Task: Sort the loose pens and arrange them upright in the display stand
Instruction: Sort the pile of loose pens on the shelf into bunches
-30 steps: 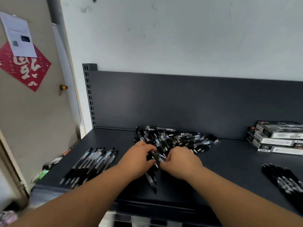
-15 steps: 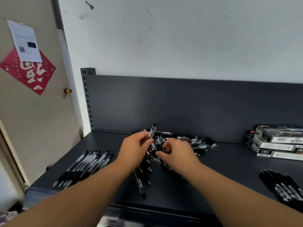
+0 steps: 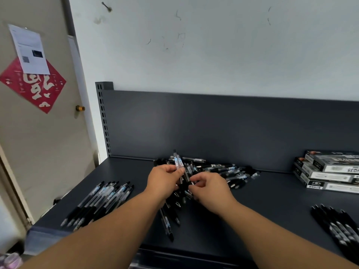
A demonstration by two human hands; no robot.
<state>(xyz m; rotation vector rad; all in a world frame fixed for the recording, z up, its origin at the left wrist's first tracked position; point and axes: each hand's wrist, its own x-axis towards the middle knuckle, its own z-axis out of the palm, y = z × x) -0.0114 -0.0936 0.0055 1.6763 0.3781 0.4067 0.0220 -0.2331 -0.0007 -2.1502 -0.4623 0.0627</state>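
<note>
A few pens (image 3: pixel 178 162) are held tight in the left hand (image 3: pixel 165 179), tops pointed up. The right hand (image 3: pixel 210 189) is curled just beside that grip; whether a pen is pinched cannot be told. A messy pile (image 3: pixel 223 169) is seen just behind the grip. One sorted row (image 3: pixel 101 200) is laid to its left, a second row (image 3: pixel 338 228) far to its right. No stand is seen, so most of the job seems not yet done.
</note>
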